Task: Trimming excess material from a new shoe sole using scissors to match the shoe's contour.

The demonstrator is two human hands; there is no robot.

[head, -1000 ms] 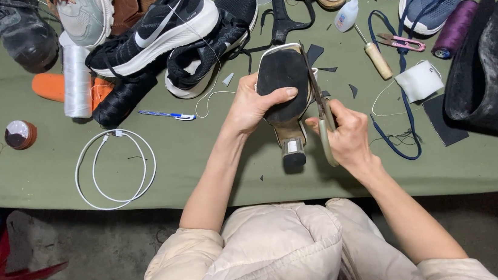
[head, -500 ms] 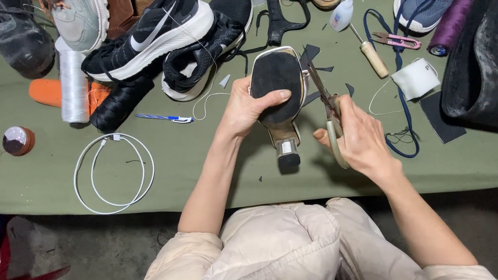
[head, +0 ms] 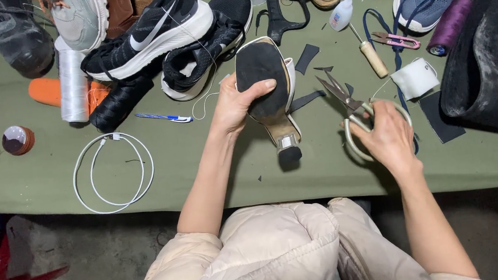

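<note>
Green table (head: 33,179): left hand (head: 234,102) grips heeled shoe (head: 268,89), right hand (head: 386,136) grips scissors (head: 349,109) near edge.

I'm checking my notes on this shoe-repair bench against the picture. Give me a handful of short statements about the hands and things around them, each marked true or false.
1. The left hand holds a heeled shoe sole-up. True.
2. The right hand grips a hammer. False: it holds scissors.
3. A coiled white cable lies on the green table cover. True.
4. The scissors are cutting the sole. False: their blades are apart from the shoe.
5. A purple thread spool lies to the person's right. True.
</note>
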